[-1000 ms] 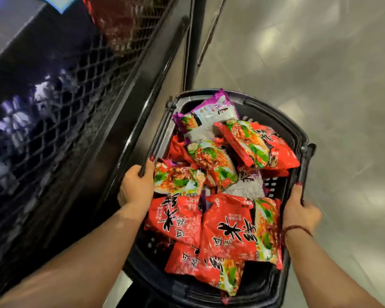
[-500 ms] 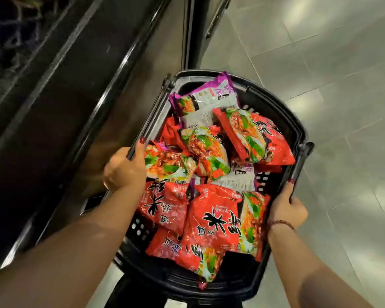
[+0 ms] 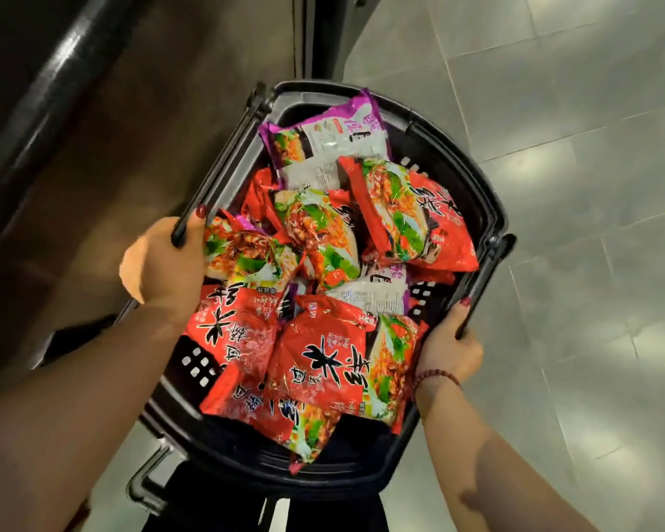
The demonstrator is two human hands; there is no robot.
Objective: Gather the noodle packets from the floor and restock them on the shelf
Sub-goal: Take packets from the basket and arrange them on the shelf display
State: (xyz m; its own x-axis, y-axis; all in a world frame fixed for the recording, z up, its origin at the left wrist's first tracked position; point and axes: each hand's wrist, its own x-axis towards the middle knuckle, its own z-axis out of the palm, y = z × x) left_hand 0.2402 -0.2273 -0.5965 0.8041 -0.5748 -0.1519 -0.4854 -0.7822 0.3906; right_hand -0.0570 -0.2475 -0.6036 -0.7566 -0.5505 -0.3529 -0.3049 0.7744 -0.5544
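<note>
Since a second ago the mesh shelving has slid out of the upper left, while the left hand (image 3: 166, 263) and right hand (image 3: 452, 349) stay clenched on the handles of the basket (image 3: 473, 193), where the noodle packets (image 3: 323, 362) sit heaped at frame centre (gathering looks done, shelving all remains).

Glossy crinkled plastic noodle packets (image 3: 323, 362); matt black plastic basket (image 3: 457, 174); smooth, faintly glossy floor tiles (image 3: 576, 224)

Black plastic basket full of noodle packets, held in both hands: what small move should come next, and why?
Probably set the black plastic basket down beside the dark shelf unit on the left. The left hand and right hand each grip a side handle, so neither is free to lift a red noodle packet or the purple noodle packet onto the shelf.
</note>
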